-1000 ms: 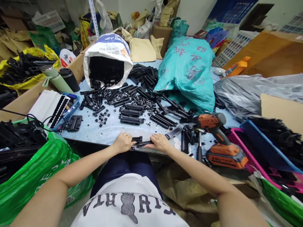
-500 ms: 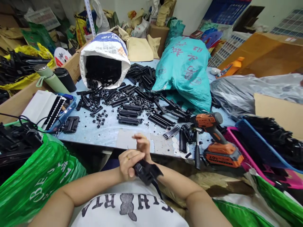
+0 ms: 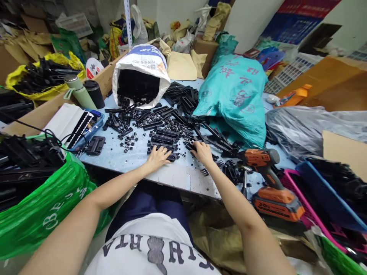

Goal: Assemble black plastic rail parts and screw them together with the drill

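My left hand (image 3: 157,157) rests on the front of a row of black plastic parts (image 3: 163,139) on the blue table, its fingers spread over the nearest parts. To its right, my right hand (image 3: 202,151) reaches to another group of long black parts (image 3: 190,147). Its fingers are bent down onto them, and whether they grip one is hidden. Small screws with black heads (image 3: 129,142) are scattered left of the row. Behind lies a heap of black parts (image 3: 183,97).
An orange cordless drill (image 3: 275,191) and a hammer (image 3: 244,183) lie at the right, beside a pink basket (image 3: 301,198). A teal sack (image 3: 235,95) and a white sack (image 3: 143,61) stand behind. A green bag (image 3: 65,206) hangs at the left.
Both hands have moved forward from near the chest onto the table parts. The black object that was at my hands is no longer seen there. The view has shifted slightly.
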A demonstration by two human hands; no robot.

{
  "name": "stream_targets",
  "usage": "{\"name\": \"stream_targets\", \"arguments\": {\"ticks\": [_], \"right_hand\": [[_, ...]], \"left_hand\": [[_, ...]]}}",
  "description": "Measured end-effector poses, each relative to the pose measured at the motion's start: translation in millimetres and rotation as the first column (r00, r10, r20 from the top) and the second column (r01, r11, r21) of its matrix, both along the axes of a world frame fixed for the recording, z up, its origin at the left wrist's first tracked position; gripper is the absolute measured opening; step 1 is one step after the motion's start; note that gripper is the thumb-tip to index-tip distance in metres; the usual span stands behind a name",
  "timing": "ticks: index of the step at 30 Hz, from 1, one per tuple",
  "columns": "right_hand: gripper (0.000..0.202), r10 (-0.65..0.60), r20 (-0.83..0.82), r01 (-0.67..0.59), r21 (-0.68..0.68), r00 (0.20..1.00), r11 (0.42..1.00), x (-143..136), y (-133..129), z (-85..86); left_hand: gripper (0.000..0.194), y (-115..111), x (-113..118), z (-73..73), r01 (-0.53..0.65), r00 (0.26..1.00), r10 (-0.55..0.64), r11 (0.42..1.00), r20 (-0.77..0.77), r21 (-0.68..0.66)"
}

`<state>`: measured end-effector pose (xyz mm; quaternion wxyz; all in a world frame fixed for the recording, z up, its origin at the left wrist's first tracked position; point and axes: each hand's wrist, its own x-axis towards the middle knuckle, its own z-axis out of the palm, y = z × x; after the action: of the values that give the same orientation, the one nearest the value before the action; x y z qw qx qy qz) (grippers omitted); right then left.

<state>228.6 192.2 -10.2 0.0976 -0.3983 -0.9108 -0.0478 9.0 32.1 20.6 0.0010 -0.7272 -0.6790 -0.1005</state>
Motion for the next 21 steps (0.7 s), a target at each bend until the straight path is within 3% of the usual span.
{"name": "stream_targets", "arguments": {"ticks": [2, 4, 6, 7, 10, 12, 13, 15, 16, 19, 21], "right_hand": [[0.021, -0.008, 0.024, 0.007, 0.017, 1.000, 1.000, -2.0, 1.7, 3.9], [0.017, 0.024, 0.017, -0.025, 0.020, 1.000, 0.999, -1.0, 2.5, 9.7], [0.018, 0.054, -0.098, -0.056, -0.017, 0.994, 0.998, -0.7, -1.2, 17.4], [0.019, 0.066, -0.206, -0.079, -0.055, 0.976, 0.995, -1.9, -6.1, 21.6], [0.024, 0.068, -0.613, -0.230, -0.188, 0.787, 0.955, -11.6, -35.5, 32.0], [0.046, 0.053, -0.766, -0.391, -0.265, 0.640, 0.881, -17.4, -64.1, 33.0], [0.057, 0.048, -0.793, -0.458, -0.300, 0.607, 0.837, -17.7, -78.4, 31.2], [0.064, 0.047, -0.783, -0.514, -0.361, 0.620, 0.778, -9.8, -102.2, 23.9], [0.058, 0.049, -0.757, -0.499, -0.380, 0.652, 0.779, -1.7, -110.3, 19.2], [0.024, 0.090, -0.630, -0.407, -0.381, 0.772, 0.830, 28.2, -118.9, 6.1], [0.018, 0.151, -0.505, -0.373, -0.373, 0.850, 0.849, 39.6, -117.8, 0.4]], "left_hand": [[0.038, 5.1, -24.4, 12.1, -0.167, 0.986, 0.167, 0.985, 0.015, 0.036], [0.037, 6.5, -64.6, 20.9, -0.372, 0.928, 0.372, 0.927, 0.014, 0.048], [0.033, 7.1, -111.3, 24.1, -0.571, 0.821, 0.571, 0.821, 0.007, 0.025], [0.030, 8.0, -133.0, 23.5, -0.677, 0.736, 0.677, 0.736, -0.001, -0.007], [0.024, 15.7, -176.2, 16.3, -0.654, 0.756, 0.654, 0.751, -0.028, -0.089], [0.021, 24.6, -185.5, 11.1, -0.598, 0.799, 0.600, 0.791, -0.024, -0.125], [0.020, 29.3, -186.5, 9.4, -0.593, 0.802, 0.597, 0.793, -0.017, -0.137], [0.020, 36.5, -185.7, 8.3, -0.596, 0.798, 0.603, 0.789, 0.004, -0.150], [0.021, 38.3, -185.3, 8.8, -0.591, 0.800, 0.600, 0.793, 0.019, -0.147], [0.024, 35.3, -184.3, 11.7, -0.573, 0.810, 0.583, 0.810, 0.063, -0.123], [0.025, 27.1, -178.4, 13.1, -0.529, 0.839, 0.533, 0.846, 0.111, -0.071]]}}
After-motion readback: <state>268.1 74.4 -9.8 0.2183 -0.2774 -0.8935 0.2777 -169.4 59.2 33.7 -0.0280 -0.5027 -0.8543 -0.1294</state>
